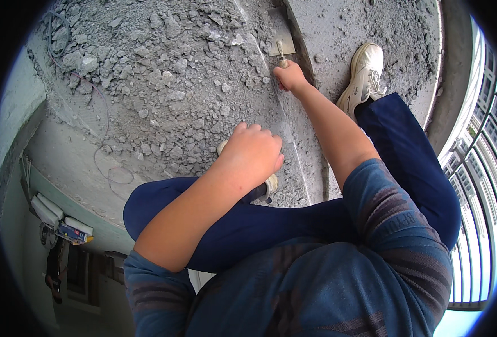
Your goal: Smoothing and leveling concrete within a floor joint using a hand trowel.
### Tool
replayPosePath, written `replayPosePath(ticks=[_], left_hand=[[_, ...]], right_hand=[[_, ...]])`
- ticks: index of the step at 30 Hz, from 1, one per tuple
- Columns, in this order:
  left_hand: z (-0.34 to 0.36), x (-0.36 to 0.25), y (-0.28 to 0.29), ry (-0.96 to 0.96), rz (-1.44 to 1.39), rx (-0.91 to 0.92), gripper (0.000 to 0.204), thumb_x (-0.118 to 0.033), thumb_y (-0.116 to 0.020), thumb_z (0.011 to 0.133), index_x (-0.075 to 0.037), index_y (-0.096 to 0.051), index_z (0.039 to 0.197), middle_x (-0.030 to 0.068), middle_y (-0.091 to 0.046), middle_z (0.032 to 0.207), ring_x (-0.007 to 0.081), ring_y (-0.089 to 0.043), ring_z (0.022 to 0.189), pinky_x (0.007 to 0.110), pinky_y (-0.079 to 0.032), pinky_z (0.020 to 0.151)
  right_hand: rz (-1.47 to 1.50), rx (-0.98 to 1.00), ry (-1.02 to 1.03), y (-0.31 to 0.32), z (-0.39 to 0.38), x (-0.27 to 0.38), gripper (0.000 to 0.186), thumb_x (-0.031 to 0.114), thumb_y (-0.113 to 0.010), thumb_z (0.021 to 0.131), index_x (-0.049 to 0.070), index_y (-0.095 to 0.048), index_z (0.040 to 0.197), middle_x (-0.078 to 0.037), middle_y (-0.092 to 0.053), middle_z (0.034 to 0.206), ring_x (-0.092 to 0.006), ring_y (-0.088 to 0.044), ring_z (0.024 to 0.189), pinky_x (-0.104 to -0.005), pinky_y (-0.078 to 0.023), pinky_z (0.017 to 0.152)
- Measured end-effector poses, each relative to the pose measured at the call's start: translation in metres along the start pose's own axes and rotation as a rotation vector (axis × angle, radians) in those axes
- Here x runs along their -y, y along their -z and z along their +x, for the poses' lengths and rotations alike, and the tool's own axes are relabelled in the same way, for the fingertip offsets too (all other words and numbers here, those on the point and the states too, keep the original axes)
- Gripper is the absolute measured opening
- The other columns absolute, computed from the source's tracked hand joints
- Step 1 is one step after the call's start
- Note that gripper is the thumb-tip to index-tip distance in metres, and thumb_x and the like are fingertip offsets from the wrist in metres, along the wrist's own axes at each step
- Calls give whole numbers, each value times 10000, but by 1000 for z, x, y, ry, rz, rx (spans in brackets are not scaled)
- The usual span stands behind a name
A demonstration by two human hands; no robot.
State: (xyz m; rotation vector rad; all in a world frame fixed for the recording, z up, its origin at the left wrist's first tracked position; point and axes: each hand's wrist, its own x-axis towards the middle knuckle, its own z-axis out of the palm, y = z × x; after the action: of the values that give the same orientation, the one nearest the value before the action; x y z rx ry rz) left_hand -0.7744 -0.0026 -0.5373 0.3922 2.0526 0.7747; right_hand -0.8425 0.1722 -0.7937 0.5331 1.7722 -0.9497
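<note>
My right hand (pixel 289 77) grips the worn handle of a flat steel trowel (pixel 279 31), whose rectangular blade lies in a narrow channel (pixel 300 50) cut in the grey floor. My left hand (pixel 248 149) is closed in a loose fist above my bent left leg and white shoe (pixel 271 188); its fingertips are turned under, so anything inside is hidden. Broken grey rubble (pixel 158 78) covers the floor left of the channel, with a thin pale line along it.
My right shoe (pixel 361 73) stands right of the channel beside more debris. Coiled cable (pixel 57 39) and thin wire lie at left near a concrete ledge (pixel 12 101). A metal railing (pixel 479 185) runs along the right. Bags (pixel 68 224) sit at lower left.
</note>
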Motion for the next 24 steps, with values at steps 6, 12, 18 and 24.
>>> replayPosePath(ticks=[6,12,18,24], left_hand=[[1,-1,-2,0,8,9,249,-314,-646,897,-69,-688,902,91,-682,915,265,-628,986,407,-448,914],[2,-4,3,-1,-1,6,253,-315,-641,903,-66,-685,904,94,-682,913,265,-627,985,405,-448,909],[1,-2,3,3,-2,22,257,-318,-636,908,-66,-685,913,93,-682,918,266,-626,985,410,-448,910],[4,-4,7,-13,8,-11,269,-327,-630,909,-66,-692,910,92,-684,919,268,-626,985,420,-449,907]], right_hand=[[-16,108,-8,16,11,-4,173,149,-639,794,19,-565,882,-98,-595,619,-205,-567,429,-359,-445,400],[89,263,45,23,14,-4,117,114,-614,776,63,-510,796,-74,-544,564,-190,-537,407,-344,-365,356],[120,216,77,23,9,5,118,96,-614,773,73,-499,777,-49,-525,562,-168,-506,393,-330,-349,350],[172,209,113,33,-6,29,117,107,-628,780,69,-517,786,-41,-539,583,-154,-482,391,-318,-356,361]])
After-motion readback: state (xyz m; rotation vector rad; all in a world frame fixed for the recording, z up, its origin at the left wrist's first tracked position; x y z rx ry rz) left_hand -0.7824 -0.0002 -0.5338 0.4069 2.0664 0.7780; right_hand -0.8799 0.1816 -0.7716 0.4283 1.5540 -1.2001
